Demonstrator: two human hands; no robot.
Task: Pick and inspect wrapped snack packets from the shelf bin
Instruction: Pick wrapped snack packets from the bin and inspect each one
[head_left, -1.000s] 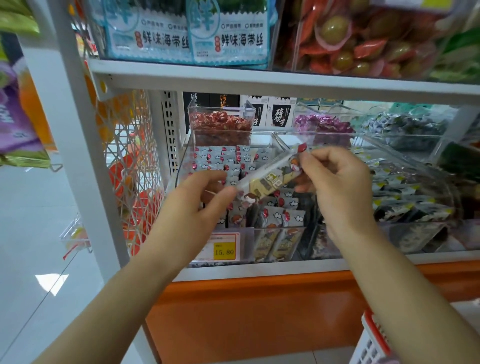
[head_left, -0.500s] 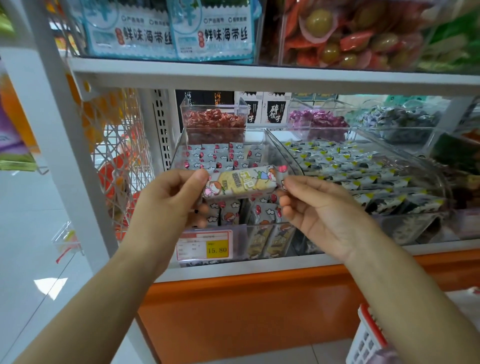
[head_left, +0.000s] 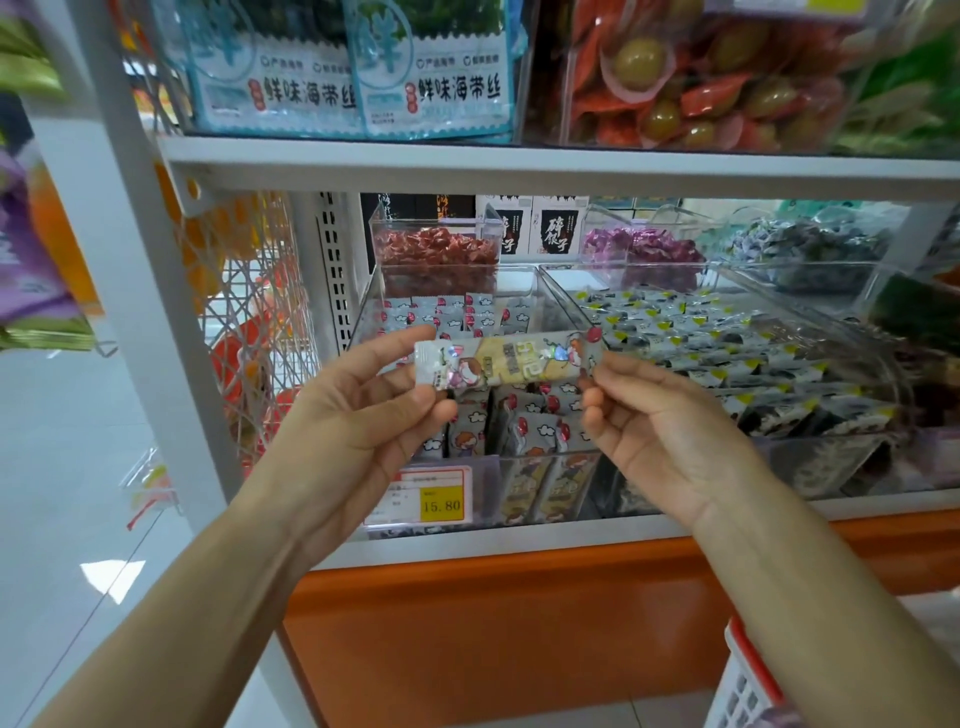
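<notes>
Sideways, snack packet (head_left: 509, 361) between curled left fingers (head_left: 395, 347) and right fingers (head_left: 615, 370).

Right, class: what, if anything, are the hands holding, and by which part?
One snack packet: the left hand pinches its left end, the right hand its right end.

The snack packet (head_left: 506, 361), an oblong cartoon-printed wrapper, is held level by its ends, in front of the clear shelf bin (head_left: 515, 285) containing matching packets (head_left: 524, 418).

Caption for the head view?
Left hand and right hand hold a snack packet by its ends before the shelf bin.
</notes>
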